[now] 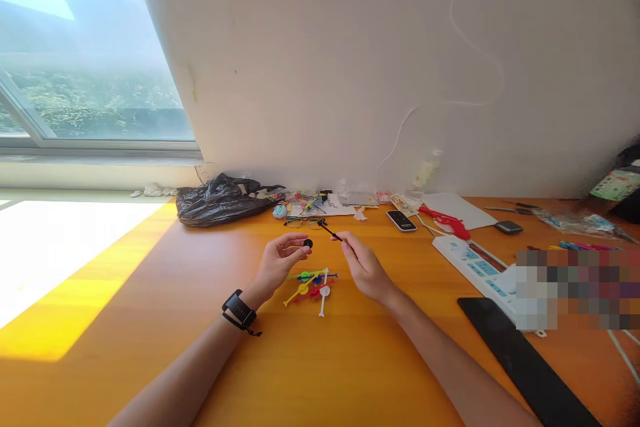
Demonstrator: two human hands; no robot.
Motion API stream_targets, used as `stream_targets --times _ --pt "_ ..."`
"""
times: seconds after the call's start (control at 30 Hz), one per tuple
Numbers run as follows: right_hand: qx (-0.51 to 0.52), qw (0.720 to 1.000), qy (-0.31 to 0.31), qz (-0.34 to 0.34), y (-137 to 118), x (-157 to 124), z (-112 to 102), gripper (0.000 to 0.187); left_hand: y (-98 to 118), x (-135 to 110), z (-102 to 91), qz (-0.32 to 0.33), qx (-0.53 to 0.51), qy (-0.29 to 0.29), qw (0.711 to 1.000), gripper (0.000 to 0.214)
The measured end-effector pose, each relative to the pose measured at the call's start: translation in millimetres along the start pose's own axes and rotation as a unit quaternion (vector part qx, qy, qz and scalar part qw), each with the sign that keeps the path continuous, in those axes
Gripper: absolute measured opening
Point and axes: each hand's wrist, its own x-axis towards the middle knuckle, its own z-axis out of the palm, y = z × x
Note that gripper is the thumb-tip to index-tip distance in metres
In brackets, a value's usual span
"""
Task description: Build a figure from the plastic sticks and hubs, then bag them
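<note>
One left hand [276, 265] pinching a black disc [308, 243], right hand [367, 269] gripping a black rod [329, 231], fingers [295, 238] pressing nearly together, multicoloured plastic pointers [303, 289] lying on the bench [280, 360].

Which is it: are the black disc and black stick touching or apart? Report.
Apart: the head view shows tabletop between the black disc and the black stick.

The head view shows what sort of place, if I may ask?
Probably an indoor workspace, perhaps at home: a table near a window, with a power strip on top.
</note>
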Motion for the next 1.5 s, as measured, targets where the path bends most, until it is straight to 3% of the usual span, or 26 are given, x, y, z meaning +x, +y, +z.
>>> stream_targets --times 0.2,0.53,0.93,1.07,1.23,1.4,1.5 --pt "0.004 0.997 -0.079 0.003 0.5 -10.2 15.3 0.022 8.0 -5.8 5.4 0.014 0.001 -0.029 0.999 0.035" --pt "-0.080 0.995 -0.046 -0.039 -0.3 -10.9 13.4 0.020 11.4 -11.8 10.2 0.043 0.044 -0.054 0.997 0.038" --pt "-0.189 0.975 -0.091 -0.070 -10.6 -10.9 4.6 0.024 9.6 -17.0 13.7 0.125 0.179 -0.061 0.974 0.021" --pt "-0.245 0.959 -0.126 -0.072 -30.3 -10.2 -6.9 0.023 14.0 -21.2 15.3 0.144 0.211 -0.074 0.964 0.016" --pt "-0.253 0.960 -0.116 -0.012 -59.0 -8.1 -20.5 0.042 14.1 -20.9 16.6 0.158 0.209 -0.055 0.964 0.015" --pt "-0.266 0.961 -0.076 -0.013 -35.6 -50.0 -41.6 0.057 9.1 -20.0 14.2 0.131 0.197 -0.026 0.971 0.017" --pt "-0.266 0.964 0.020 -0.005 -12.0 -87.8 -44.0 0.066 6.9 -22.6 15.8 0.110 0.189 -0.023 0.976 0.019"
